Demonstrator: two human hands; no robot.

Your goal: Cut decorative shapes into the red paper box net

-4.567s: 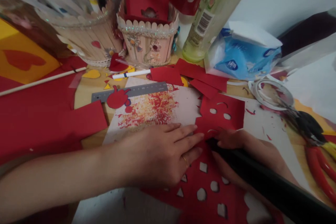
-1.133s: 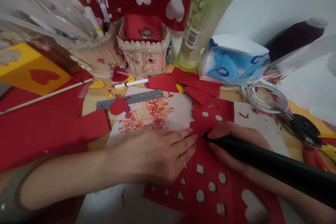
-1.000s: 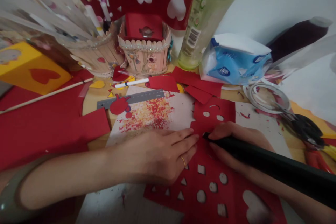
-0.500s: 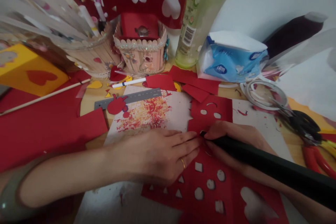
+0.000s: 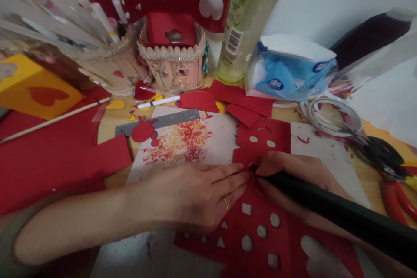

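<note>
My left hand (image 5: pixel 208 195) lies flat on a red paper sheet (image 5: pixel 260 197), fingers stretched out and pointing right. A gold ring is on one finger. Cut-out holes of several shapes, including squares, triangles, rounds and a large heart, dot the sheet. Between the thumb and fingers of my right hand (image 5: pixel 286 173) is a long dark pen-shaped tool (image 5: pixel 325 197), slanting down to the lower right. Its tip meets the paper just beyond my left fingertips, beside a thin curved pale line. The exact kind of tip is too small to make out.
A white board (image 5: pixel 137 254) lies under the paper. Behind it are a steel ruler (image 5: pixel 185 117), white pen (image 5: pixel 159 101), red scraps (image 5: pixel 243 95), stick-built basket (image 5: pixel 172 69), green bottle (image 5: pixel 241 39) and tissue pack (image 5: pixel 289 69). Tape rolls (image 5: pixel 335 115), black-handled scissors (image 5: pixel 384 154) and red-handled pliers (image 5: pixel 397 202) lie right.
The tool tip has shifted slightly, and more of a curved pale line shows beside it. My left hand stays pressed on the paper. The view has moved a little.
</note>
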